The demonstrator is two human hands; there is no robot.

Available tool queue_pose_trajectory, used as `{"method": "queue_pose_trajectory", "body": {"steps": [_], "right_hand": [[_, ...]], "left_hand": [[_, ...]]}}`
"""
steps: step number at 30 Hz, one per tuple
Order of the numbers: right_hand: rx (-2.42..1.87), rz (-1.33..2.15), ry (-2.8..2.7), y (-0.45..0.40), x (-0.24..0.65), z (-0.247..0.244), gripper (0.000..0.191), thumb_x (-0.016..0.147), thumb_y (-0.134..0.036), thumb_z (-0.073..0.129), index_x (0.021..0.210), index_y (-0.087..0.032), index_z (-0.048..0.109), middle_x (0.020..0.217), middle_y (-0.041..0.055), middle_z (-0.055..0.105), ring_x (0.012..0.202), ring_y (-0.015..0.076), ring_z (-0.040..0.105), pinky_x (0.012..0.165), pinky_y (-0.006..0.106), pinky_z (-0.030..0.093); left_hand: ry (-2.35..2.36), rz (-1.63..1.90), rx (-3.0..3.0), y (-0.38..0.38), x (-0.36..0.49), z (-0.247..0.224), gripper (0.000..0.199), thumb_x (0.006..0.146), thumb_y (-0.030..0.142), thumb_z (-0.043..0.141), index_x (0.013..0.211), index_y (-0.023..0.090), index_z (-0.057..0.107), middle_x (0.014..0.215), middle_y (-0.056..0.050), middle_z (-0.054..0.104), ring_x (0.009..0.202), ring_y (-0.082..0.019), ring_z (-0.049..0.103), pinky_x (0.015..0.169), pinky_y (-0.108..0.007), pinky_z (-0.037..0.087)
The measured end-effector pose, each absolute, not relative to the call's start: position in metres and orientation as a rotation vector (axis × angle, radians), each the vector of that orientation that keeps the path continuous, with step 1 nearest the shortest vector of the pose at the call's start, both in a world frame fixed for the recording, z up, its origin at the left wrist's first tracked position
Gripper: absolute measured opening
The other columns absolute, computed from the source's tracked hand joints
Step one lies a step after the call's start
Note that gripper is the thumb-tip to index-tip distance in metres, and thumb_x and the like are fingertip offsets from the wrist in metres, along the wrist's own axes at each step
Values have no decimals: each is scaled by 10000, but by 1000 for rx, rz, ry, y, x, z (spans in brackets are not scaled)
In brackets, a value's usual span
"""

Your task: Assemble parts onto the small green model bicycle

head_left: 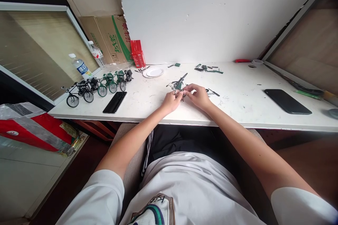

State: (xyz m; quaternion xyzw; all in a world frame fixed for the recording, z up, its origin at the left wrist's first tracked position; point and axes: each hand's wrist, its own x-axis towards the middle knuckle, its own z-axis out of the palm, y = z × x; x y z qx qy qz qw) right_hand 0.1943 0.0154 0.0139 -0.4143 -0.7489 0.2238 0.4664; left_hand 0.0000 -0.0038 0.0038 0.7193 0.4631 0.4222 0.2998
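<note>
Near the front edge of the white table, my left hand [171, 102] pinches the near end of a partly built dark green model bicycle [179, 85]. My right hand [199, 95] closes its thumb and fingertips on the same small piece, right beside the left fingertips. The fingers hide much of the gripped end, and the exact part between them is too small to make out. Several loose dark bicycle parts [213, 92] lie just right of my right hand. Farther back are more green and black parts [208, 68] and a small green piece [177, 65].
Several finished model bicycles [107, 84] stand at the left, near two plastic bottles [80, 66]. A phone [114, 102] lies before them, another phone [287, 101] at the right. White paper plates [153, 72], a red box [137, 54] and a cardboard carton [108, 38] are at the back.
</note>
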Motion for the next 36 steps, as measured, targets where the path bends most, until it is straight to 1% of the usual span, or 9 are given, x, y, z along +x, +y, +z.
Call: {"method": "queue_pose_trajectory", "body": {"steps": [4,7,12,16,19,25,31,33,36], "right_hand": [[-1011,687,-1762,16,195,16,516,857,-703,829,1017,-213,800,999,119,810,946,289,737,711,381,549],[-975,830,-1701,17,195,18,568,764,-725,899,990,-214,795,972,108,794,918,269,721,768,395,565],[-966,1140,-1630,15,196,24,637,705,-755,922,1030,-222,792,945,82,778,815,217,688,632,335,504],[-948,1273,-1606,12,197,28,615,704,-724,942,1035,-225,801,1008,83,792,840,208,700,627,314,494],[-947,1272,-1603,12,197,28,613,708,-715,945,1051,-227,806,1034,86,796,835,206,708,625,312,494],[-934,1146,-1660,11,195,27,587,755,-720,909,1051,-222,815,957,79,806,816,219,719,611,318,475],[-949,970,-1696,10,195,27,513,794,-714,879,973,-233,871,914,79,828,836,259,720,652,374,524],[-944,937,-1688,11,194,25,543,776,-742,875,976,-238,876,922,80,835,852,277,732,691,403,564],[-952,893,-1667,14,194,21,595,746,-778,876,991,-236,873,949,89,844,906,303,755,803,454,615]], "left_hand": [[1206,1139,1927,-4,0,6,428,1101,466,471,825,193,651,850,-67,770,734,-181,700,722,-285,520],[1196,1147,1939,-6,0,7,488,1111,536,440,854,191,672,782,-61,748,705,-187,695,734,-294,527],[1183,1186,1913,-9,-2,8,577,1122,625,347,824,205,608,649,-23,659,631,-182,667,721,-302,522],[1205,1182,1918,-9,-2,7,587,1112,658,353,811,213,587,612,-13,625,628,-185,664,724,-306,524],[1196,1177,1916,-8,-2,7,575,1103,665,380,824,213,601,621,-16,633,621,-187,659,712,-311,526],[1274,1164,1847,-5,-2,5,690,1104,699,297,772,206,648,608,-46,654,677,-213,686,795,-343,561],[1211,1164,1900,-4,-3,3,586,1116,629,351,858,208,668,630,-22,644,661,-195,665,751,-327,544],[1204,1165,1897,-4,-4,3,569,1118,614,361,861,208,666,636,-16,641,652,-188,662,746,-320,539],[1204,1165,1891,-4,-3,4,544,1115,603,385,871,206,666,662,-10,653,641,-173,659,736,-305,535]]}}
